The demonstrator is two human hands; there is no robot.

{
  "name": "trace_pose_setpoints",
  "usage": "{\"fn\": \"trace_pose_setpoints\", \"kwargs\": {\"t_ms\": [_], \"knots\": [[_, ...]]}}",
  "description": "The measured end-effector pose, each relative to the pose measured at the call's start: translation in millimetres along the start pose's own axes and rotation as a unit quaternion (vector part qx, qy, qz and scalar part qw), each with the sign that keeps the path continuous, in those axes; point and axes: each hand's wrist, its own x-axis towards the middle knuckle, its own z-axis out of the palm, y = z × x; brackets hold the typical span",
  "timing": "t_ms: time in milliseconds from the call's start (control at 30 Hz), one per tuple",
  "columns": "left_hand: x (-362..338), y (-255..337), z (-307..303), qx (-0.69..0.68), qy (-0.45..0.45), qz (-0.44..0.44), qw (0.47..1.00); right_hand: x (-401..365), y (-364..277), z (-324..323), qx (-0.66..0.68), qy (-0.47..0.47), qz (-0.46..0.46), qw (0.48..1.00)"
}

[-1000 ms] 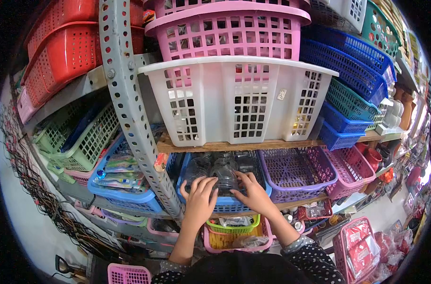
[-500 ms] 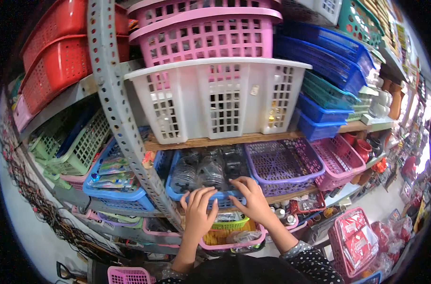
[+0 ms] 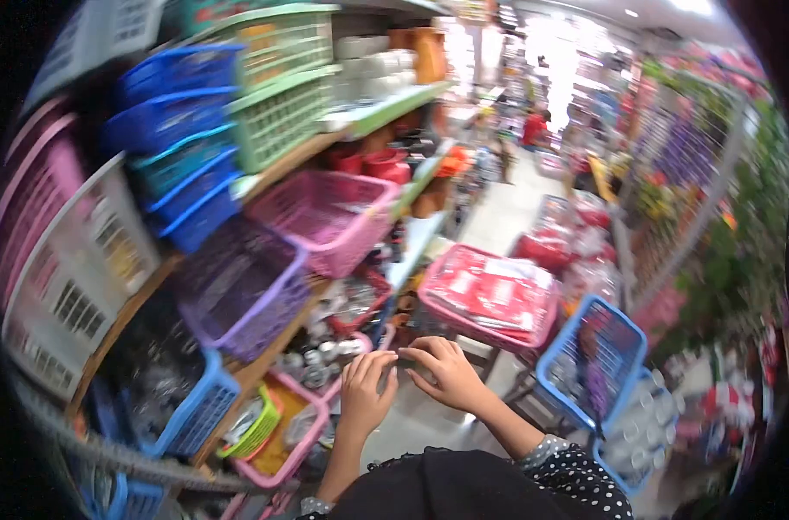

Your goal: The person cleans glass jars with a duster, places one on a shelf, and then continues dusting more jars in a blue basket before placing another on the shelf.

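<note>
My left hand and my right hand are raised in front of me, fingers loosely curved and thumbs apart, with nothing in either. Their fingertips come close together. Beyond my right hand is a pink basket of red and white plastic packets. Left of my left hand, on the lower shelf, white-capped bottles stand near a pink tray that holds a small lime-green basket.
Shelving on the left carries an open purple basket, a pink basket, stacked blue baskets and a blue basket with clear-wrapped goods. At right, a blue basket stands near bagged goods. A tiled aisle runs ahead, with a person far off.
My view has swung right from the shelf toward the aisle. My hands have left the blue basket of clear-wrapped goods and drawn closer together over the aisle side.
</note>
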Motion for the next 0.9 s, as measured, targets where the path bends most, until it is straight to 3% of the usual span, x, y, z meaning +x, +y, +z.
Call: {"fn": "trace_pose_setpoints", "kwargs": {"t_ms": [200,400,700,800,900], "knots": [[32,82,123,-0.131,-0.136,0.107,0.976,-120,50,-88,-0.099,0.084,0.16,0.979],[35,145,221,-0.221,-0.251,0.211,0.918,-219,66,-138,-0.154,0.144,0.329,0.921],[41,177,339,-0.289,-0.441,0.235,0.816,-312,116,-149,-0.17,0.212,0.514,0.813],[46,184,396,-0.322,-0.464,0.235,0.791,-332,149,-164,-0.161,0.232,0.559,0.779],[46,195,467,-0.325,-0.463,0.274,0.778,-357,195,-165,-0.182,0.181,0.589,0.766]]}}
